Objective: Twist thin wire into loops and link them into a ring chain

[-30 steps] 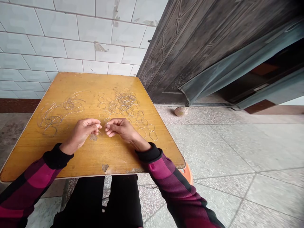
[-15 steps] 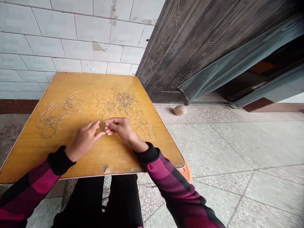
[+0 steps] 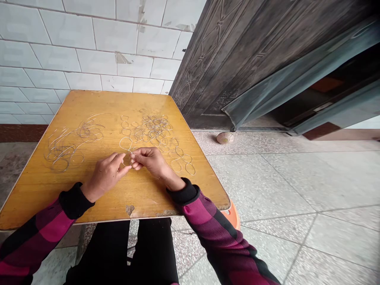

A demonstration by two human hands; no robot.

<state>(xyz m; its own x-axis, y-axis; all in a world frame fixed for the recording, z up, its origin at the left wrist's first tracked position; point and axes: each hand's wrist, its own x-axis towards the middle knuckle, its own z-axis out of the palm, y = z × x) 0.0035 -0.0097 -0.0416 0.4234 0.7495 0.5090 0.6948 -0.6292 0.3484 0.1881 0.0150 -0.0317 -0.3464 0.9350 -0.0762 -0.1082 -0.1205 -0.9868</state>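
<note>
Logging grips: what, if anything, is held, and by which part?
The right hand pinches a looped wire near where its loops meet. The left hand is at the lower loop; whether it grips cannot be told.

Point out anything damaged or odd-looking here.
The table is damaged: at its near edge, a worn patch has lost the smooth yellow surface and shows rough grey. On the wall, one tile carries a jagged brownish mark; whether it is a break or residue, I cannot tell.

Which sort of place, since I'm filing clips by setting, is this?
Probably a home's entrance area: a dark, carved-pattern door stands beside a grey-green hanging curtain, white rectangular wall tiles rise behind, and pale speckled floor slabs lie below.
</note>
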